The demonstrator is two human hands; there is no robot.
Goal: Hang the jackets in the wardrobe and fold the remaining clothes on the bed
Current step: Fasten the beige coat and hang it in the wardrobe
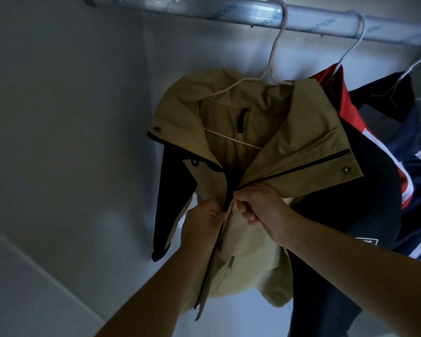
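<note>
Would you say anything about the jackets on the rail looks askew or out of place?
Only slightly: the tan jacket sits crooked on its hanger, collar bunched, front still open at the top. Both hands, left and right, are pinching its zip.

1. Inside a wardrobe – pale, smooth back wall, plain and unmarked.
2. Dim, cool grey-blue light overall; darker toward the upper left corner, a faint brighter patch low on the back wall.
3. Silver metal rail running across the top, slanting down to the right, printed with faint blue lettering.
4. Rail's left end fixed in a bracket at the wall.
5. Lower left – lighter panel with a straight diagonal edge meeting the back wall.
</note>
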